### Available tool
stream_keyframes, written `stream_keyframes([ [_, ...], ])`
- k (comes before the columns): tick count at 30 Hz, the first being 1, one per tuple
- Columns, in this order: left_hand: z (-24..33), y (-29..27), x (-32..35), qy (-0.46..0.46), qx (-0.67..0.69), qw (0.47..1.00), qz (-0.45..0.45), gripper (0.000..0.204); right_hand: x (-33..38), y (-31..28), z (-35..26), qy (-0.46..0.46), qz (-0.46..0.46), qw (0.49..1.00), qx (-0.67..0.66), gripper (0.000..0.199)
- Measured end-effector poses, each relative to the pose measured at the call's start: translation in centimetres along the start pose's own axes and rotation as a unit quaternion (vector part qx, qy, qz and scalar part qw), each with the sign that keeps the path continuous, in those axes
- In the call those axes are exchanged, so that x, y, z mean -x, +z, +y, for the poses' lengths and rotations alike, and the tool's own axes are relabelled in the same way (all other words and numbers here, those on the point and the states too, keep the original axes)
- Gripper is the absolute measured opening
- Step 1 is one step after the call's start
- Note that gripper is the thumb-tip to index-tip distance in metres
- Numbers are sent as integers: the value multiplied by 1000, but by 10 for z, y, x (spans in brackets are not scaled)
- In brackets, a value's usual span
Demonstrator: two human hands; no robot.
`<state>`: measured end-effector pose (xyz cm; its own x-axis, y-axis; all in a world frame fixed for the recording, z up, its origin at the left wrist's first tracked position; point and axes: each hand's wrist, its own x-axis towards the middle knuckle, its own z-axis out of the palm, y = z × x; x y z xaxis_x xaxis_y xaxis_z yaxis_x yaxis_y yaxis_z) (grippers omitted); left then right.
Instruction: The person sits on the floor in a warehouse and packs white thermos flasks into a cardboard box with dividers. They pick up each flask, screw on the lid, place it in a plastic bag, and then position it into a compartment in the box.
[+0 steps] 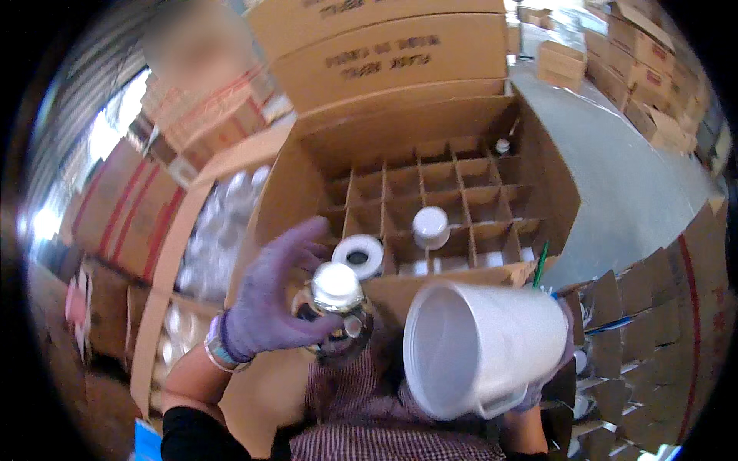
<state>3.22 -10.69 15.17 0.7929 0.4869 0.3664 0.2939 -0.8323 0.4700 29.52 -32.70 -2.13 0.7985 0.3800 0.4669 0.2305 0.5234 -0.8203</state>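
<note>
My left hand [269,296], in a purple glove, curves around a shiny, rounded glass flask [355,329] with a white cap. Its thumb lies across the flask's front, while the index finger stands off above; the other fingers are partly hidden. My gloved right hand [532,396] holds a white cylindrical container [519,326] from its far right side. That container lies tilted, with its wide mouth facing left and a loop handle underneath; most of the right fingers are hidden behind it. Ahead stands a divided cardboard box [538,169]. A white ring-shaped piece [359,254] and a white-capped item [431,226] show at its near compartments.
Left of the box, an open carton [165,269] holds clear wrapped pieces [219,238]. Another divided carton [653,346] stands at the right. A small white top [502,145] shows in the box's far right corner. Stacked cartons [642,58] stand beyond the grey floor [615,180].
</note>
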Motion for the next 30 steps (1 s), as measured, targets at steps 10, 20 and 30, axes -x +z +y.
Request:
stream_keyframes([
  [10, -35, 31, 191, -118, 105, 980, -118, 83, 16, 61, -19, 141, -291, 931, 171, 29],
  [20, -52, 120, 242, -154, 123, 980, 21, 65, 72, 40, 25, 274, -280, 899, 194, 31],
  [30, -73, 129, 213, -207, 635, 731, 139, 70, 64, 102, -88, -1, -208, 961, 181, 39],
])
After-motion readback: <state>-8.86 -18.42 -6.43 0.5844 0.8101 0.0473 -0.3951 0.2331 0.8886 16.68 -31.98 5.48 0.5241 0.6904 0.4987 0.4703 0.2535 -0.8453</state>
